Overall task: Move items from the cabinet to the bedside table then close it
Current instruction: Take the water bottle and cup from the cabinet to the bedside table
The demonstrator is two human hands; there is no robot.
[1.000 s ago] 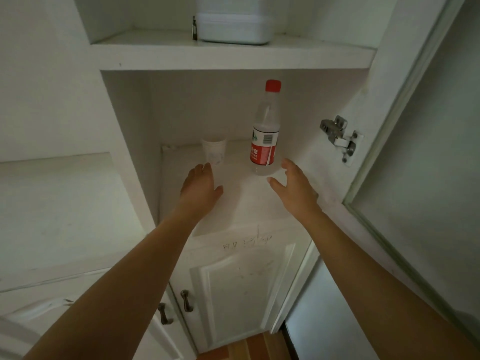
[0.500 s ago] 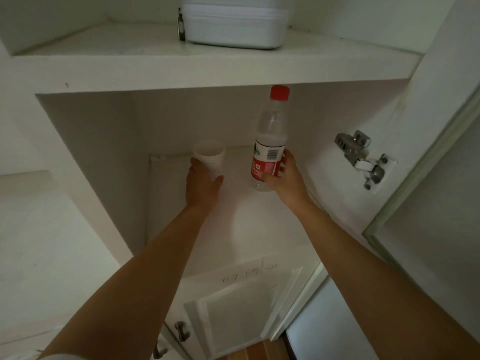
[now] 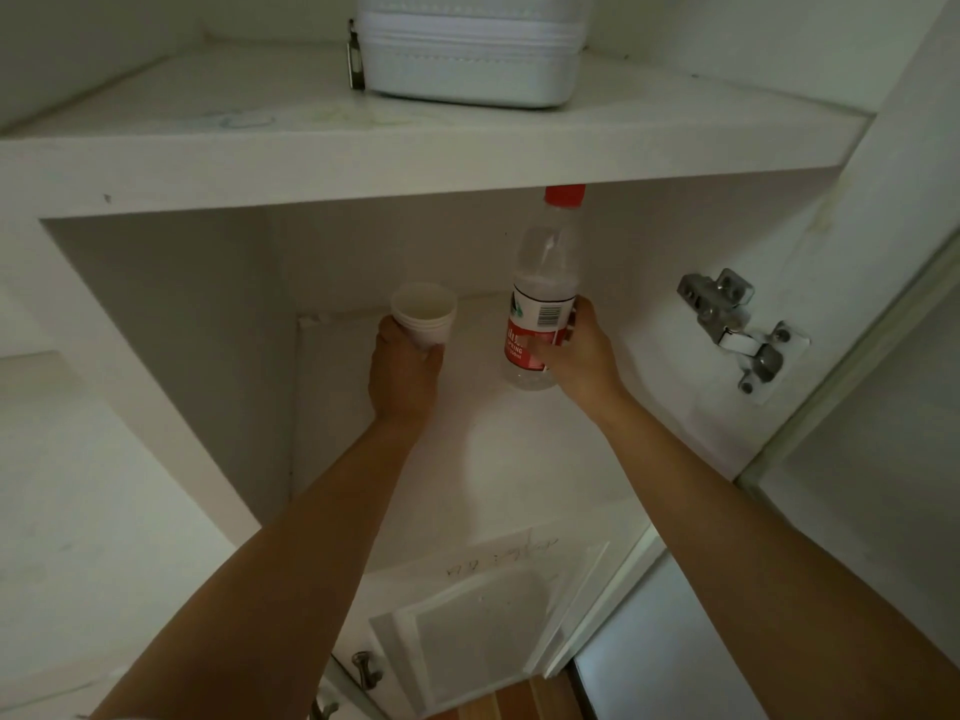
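From the head view, both arms reach into the open cabinet at once, so each item can come out in one trip. The left hand (image 3: 402,374) has its fingers wrapped around the lower part of the stacked paper cups (image 3: 425,314), gripping low and leaving the rim clear. The right hand (image 3: 576,350) has its fingers clamped on the label of the water bottle (image 3: 543,298), low on the body, probably to keep it steady and upright. The bottle's red cap (image 3: 564,194) sits just under the edge of the upper shelf (image 3: 415,158), so I'd draw it out low. The hinge (image 3: 727,324) lies to the right; the front is open.
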